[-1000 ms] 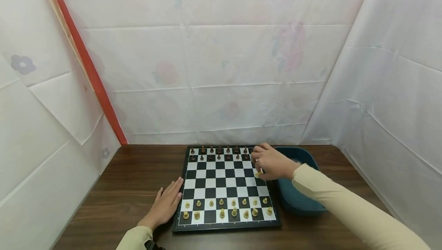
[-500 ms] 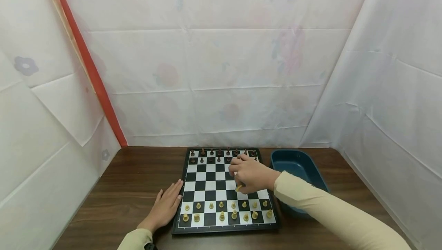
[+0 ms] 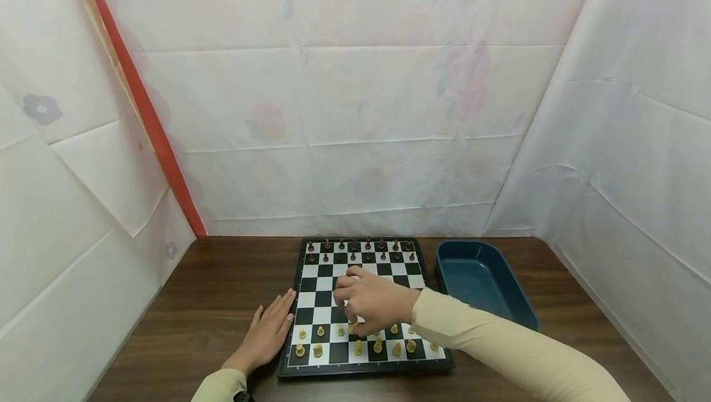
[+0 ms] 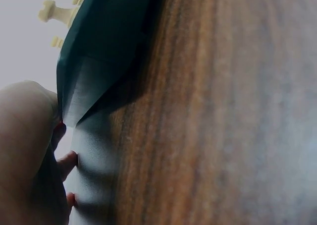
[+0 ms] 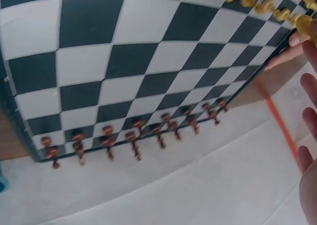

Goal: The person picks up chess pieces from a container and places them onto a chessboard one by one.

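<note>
A black-and-white chessboard (image 3: 324, 299) lies on the wooden table. My right hand (image 3: 374, 299) is over its near half and pinches a pale yellow chess piece (image 3: 352, 328), also visible by the fingertips in the right wrist view (image 5: 305, 27); its kind is hard to make out. Two rows of yellow pieces stand along the near side, some behind the right hand and sleeve. Dark brown pieces (image 3: 353, 246) fill two rows at the far side. My left hand (image 3: 265, 331) rests with straight fingers against the board's left edge. In the left wrist view a yellow rook (image 4: 55, 13) rises above that edge.
To the right of the board stands a blue tray (image 3: 482, 278), partly behind the right sleeve. Brown table surface (image 3: 222, 284) extends left of the board. White sheets (image 3: 344, 99) hang behind and on both sides, with a red strip (image 3: 139, 93) at the left.
My right hand has moved left and toward me from the board's right side, carrying the yellow chess piece. The tray has come more into view. The left hand stays in place.
</note>
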The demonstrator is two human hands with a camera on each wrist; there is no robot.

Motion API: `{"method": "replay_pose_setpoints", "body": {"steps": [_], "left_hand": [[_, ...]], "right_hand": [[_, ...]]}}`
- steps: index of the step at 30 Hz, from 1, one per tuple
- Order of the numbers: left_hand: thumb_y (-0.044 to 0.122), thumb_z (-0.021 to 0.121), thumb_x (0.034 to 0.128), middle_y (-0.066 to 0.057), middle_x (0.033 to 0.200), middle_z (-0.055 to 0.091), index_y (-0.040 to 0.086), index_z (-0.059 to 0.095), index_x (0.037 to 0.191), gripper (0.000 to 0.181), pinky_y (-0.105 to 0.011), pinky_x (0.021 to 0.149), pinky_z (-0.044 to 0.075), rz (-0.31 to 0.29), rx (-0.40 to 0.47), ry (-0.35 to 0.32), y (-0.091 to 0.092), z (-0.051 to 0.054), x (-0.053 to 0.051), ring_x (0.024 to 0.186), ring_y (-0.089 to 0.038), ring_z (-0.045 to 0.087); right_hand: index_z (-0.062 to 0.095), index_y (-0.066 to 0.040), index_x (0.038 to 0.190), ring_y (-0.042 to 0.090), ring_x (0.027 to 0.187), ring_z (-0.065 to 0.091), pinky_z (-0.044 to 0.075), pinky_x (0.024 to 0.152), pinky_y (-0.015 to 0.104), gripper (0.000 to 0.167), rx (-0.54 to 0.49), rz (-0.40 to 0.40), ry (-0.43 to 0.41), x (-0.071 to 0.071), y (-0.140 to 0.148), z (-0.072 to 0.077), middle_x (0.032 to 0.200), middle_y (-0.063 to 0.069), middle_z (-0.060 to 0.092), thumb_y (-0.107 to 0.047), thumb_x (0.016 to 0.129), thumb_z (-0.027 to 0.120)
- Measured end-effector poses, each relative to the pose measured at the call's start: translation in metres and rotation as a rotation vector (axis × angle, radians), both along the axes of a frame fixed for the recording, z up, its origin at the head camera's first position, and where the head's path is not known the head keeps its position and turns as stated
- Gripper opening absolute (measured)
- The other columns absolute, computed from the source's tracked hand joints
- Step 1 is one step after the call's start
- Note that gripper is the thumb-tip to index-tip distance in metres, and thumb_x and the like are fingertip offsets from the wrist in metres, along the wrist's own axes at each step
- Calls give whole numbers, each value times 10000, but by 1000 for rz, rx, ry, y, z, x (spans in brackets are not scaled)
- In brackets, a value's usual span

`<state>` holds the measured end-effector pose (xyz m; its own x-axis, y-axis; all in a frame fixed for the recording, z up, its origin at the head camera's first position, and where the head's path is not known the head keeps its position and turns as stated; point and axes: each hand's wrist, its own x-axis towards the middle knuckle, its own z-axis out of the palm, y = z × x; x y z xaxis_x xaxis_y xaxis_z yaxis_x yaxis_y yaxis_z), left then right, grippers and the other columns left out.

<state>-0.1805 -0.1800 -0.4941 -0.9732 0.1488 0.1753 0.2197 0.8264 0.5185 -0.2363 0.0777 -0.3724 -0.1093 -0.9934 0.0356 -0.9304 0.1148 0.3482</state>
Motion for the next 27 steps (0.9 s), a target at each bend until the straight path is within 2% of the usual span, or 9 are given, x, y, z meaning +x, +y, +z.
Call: {"method": "replay_pose_setpoints", "body": {"steps": [6,11,18,27], "left_hand": [[163,419,1021,-138,1512,328,48,330,1482,484,-660,1056,98,4,-4,-21,-1,1,0,1377,-385,277],[167,414,1024,-138,1513,328,52,326,1485,483,-658,1056,92,5,4,-26,-2,0,0,1378,-387,275],[173,410,1027,-130,1517,322,58,321,1488,484,-651,1059,86,9,2,-27,-2,-1,0,1382,-381,269],[170,416,1024,-134,1512,330,48,333,1481,480,-649,1059,89,6,7,-14,-2,0,1,1377,-385,277]], "right_hand": [[648,-345,580,72,949,426,320,970,323,232,36,45,-13,9,-14,-8,914,-146,537,-404,798,702],[635,-349,570,65,938,421,315,984,318,269,77,45,14,14,-19,-15,914,-158,524,-440,818,683],[712,-349,648,69,943,412,313,1000,332,191,118,37,12,14,-24,-22,943,-158,534,-460,802,694],[681,-330,626,78,938,423,297,1007,315,230,171,32,47,16,-32,-24,959,-155,537,-469,809,671]]}}
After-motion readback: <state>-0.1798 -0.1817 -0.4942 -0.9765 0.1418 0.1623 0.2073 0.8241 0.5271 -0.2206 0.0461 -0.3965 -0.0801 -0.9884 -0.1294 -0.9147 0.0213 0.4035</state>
